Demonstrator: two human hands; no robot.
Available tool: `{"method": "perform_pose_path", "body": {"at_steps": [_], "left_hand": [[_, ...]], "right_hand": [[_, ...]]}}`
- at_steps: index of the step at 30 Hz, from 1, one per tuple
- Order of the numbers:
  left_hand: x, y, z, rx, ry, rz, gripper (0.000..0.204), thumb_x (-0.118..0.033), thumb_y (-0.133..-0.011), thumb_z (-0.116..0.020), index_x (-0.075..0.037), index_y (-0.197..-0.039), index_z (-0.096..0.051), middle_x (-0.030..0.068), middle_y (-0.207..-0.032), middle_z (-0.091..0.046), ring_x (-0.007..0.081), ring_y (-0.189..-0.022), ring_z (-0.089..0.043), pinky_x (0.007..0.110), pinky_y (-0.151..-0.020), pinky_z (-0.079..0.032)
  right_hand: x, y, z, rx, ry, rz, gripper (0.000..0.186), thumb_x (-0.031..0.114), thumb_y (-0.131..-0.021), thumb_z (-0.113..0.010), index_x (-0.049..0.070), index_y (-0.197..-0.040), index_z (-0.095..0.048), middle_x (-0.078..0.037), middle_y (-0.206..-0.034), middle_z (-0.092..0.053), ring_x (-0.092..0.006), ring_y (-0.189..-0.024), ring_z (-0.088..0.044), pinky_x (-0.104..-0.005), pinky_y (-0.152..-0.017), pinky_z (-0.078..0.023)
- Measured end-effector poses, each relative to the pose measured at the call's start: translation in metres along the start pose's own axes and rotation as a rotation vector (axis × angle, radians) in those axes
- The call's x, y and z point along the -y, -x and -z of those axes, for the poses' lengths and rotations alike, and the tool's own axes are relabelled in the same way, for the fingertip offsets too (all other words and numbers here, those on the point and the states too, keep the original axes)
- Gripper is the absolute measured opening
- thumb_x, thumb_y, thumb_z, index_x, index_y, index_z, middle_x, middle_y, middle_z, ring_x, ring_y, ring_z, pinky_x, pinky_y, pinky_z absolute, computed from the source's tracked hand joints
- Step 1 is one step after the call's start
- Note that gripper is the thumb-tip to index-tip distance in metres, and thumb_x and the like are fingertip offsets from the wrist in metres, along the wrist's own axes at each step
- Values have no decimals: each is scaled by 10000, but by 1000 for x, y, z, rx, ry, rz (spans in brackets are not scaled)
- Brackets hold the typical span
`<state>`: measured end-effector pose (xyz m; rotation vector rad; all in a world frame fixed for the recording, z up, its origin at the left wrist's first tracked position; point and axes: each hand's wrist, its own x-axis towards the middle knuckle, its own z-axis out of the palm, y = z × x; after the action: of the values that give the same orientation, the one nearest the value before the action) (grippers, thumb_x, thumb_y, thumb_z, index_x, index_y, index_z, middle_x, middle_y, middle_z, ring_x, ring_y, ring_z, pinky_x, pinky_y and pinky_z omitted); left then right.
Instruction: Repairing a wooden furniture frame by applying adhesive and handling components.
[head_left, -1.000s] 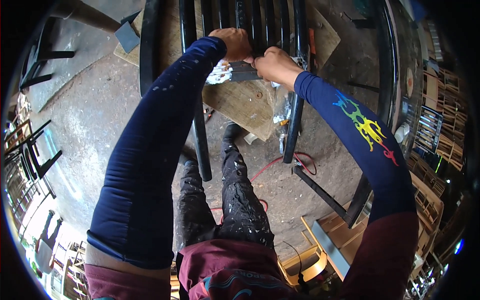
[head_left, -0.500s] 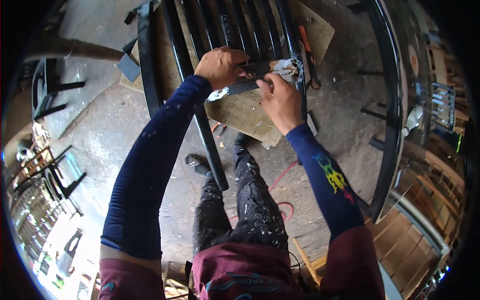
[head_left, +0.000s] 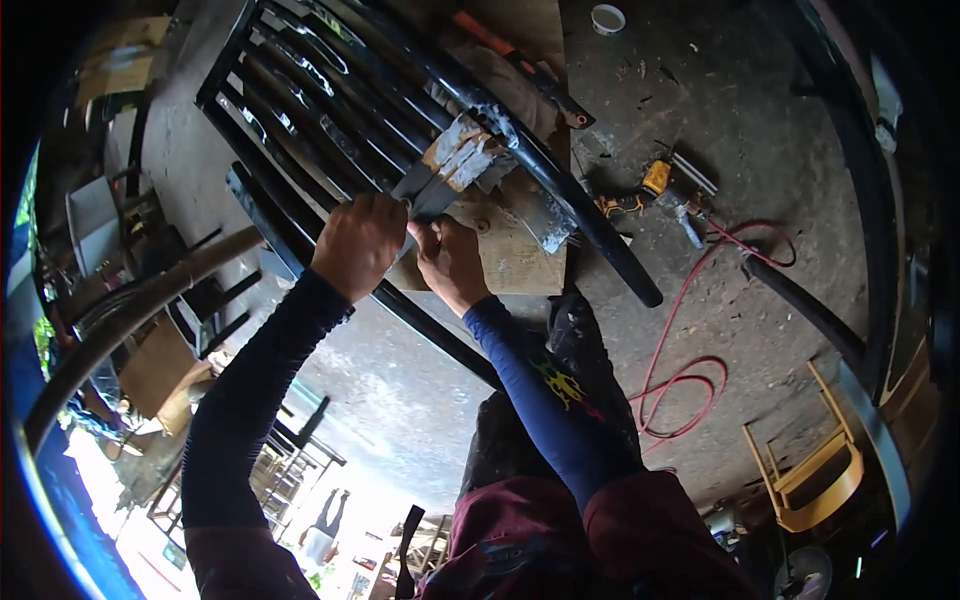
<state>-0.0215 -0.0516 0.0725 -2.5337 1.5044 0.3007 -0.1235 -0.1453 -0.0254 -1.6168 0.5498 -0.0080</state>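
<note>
My left hand [head_left: 358, 245] is curled closed at the dark flat crossbar [head_left: 436, 195] of a glossy black slatted chair frame [head_left: 580, 215], over its lower left part. Just right of it, my right hand [head_left: 450, 260] has its fingers bent together on the same bar; whatever small piece lies between the fingertips is too hidden to name. Right of the hands, a rough white and tan patch [head_left: 462, 150] covers the joint. The frame rests on a plywood board [head_left: 520, 262], and an orange-handled tool [head_left: 505, 50] lies beyond the patch.
A yellow power tool [head_left: 655, 178] and a red hose [head_left: 690, 372] lie on the floor at right, a white cup [head_left: 608, 18] above them. A yellow chair [head_left: 825, 475] stands lower right, dark chairs [head_left: 95, 225] at left. A distant person [head_left: 322, 530] shows at the bottom.
My view has swung round, so the chair frame appears diagonal. Both hands have moved toward the frame's left side, and my right fingers have come back close beside my left ones.
</note>
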Motion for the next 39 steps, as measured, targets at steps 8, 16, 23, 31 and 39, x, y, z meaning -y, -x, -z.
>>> {"method": "perform_pose_path", "body": {"at_steps": [8,16,23,31,39], "left_hand": [[-7,-14,16,127,-35,-81,82,-68,-833,-643,-54,-876,-575,101,-781,-574,274,-681,-632,379,-571,-523],[-33,-18,11,36,276,599,221,-228,-939,-611,-40,-831,-655,177,-824,-671,421,-769,-666,505,-642,-523],[-15,-9,1,-65,18,29,123,-128,-836,-627,-56,-925,-583,148,-803,-620,340,-709,-666,418,-614,-554],[-10,-4,-14,-100,63,125,143,-180,-866,-614,-77,-912,-701,170,-846,-690,345,-787,-700,439,-647,-569],[-4,1,0,-149,173,96,105,-162,-855,-671,-61,-828,-674,176,-838,-684,366,-798,-699,450,-674,-573]], "right_hand": [[-1,-11,12,141,-8,-195,358,305,-941,-652,-16,-784,-682,-241,-767,-676,-414,-723,-668,-488,-659,-509],[2,-5,11,80,-15,-219,344,337,-956,-623,23,-863,-730,-219,-855,-709,-403,-821,-682,-488,-728,-525],[-8,-6,2,42,143,-74,370,352,-961,-610,22,-832,-718,-222,-899,-701,-396,-886,-673,-482,-776,-529],[-13,-10,-5,6,69,-135,419,390,-926,-667,-18,-838,-703,-249,-949,-705,-399,-950,-683,-466,-819,-537],[-19,-9,-7,-15,49,-125,424,413,-900,-705,-10,-871,-707,-243,-937,-714,-394,-934,-696,-469,-815,-551]]}}
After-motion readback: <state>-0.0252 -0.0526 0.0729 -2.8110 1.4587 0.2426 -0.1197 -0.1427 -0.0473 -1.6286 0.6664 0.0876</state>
